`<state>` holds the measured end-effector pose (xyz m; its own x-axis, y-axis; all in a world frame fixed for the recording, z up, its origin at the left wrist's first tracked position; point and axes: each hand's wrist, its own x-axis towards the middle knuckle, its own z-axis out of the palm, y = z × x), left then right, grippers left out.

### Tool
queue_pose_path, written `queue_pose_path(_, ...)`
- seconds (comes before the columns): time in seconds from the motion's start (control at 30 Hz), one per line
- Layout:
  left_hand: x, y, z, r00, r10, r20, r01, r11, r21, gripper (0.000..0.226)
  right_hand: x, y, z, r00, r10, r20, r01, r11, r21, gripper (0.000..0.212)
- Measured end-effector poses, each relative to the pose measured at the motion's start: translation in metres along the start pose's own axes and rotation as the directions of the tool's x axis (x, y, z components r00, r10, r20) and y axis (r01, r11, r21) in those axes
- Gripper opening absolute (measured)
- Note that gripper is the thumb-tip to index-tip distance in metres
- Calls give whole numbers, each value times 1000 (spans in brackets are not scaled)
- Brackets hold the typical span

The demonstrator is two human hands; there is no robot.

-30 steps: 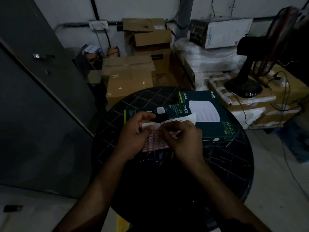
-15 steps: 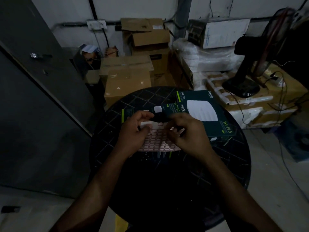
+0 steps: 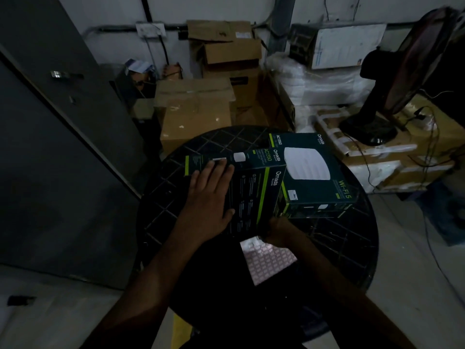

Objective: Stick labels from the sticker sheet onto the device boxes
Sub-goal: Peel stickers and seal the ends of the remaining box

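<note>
Dark green cardboard lies under the left hand (image 3: 214,195), which rests flat with its fingers straight and together, palm down on the tilted device box (image 3: 241,192); the fingertips reach toward the box's far edge, where a small white label (image 3: 219,159) sits just beyond them. The left forearm comes in from the near edge of the round black table (image 3: 334,238), angled up and to the right. The right hand (image 3: 276,231) is at the box's near right corner, mostly tucked beneath it, so whether its fingers are curled round the corner or merely propping it I cannot tell in this dim light. Just beside that hand, toward the near edge, the pink sticker sheet (image 3: 269,260) lies on the tabletop, partly covered by the right wrist. A second device box (image 3: 309,172), printed with a white disc and "Wi-Fi 5", lies flat toward the table's far right edge, its left side overlapped by the tilted box. Beyond the table stand stacked brown cartons (image 3: 196,112), and a black fan (image 3: 382,104) rests on taped boxes to the right.
</note>
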<state>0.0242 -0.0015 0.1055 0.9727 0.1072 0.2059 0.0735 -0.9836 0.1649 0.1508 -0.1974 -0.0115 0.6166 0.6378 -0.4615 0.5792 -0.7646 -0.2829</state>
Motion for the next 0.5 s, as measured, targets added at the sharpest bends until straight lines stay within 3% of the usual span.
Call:
queue_pose_path(0.1,-3,1,5,999,9,-45,-6,997,74,107,1,10,21,997,59,-50,-56,996,62,31)
queue_pose_path(0.17,-2,1,7,998,7,-55,-2,996,92,108,-1,14,26,994,47,-103,-30,986,164,15)
queue_pose_path(0.27,1,-2,9,997,-1,-76,7,997,72,103,-8,18,21,961,31,-273,51,956,290,10)
queue_pose_path(0.4,5,-3,5,977,-28,-210,21,999,-38,68,-27,0,-8,903,-27,-429,173,936,307,15)
queue_pose_path(0.5,10,-8,4,943,-61,-327,13,989,-146,43,-52,-32,-46,800,-105,-591,387,843,374,12)
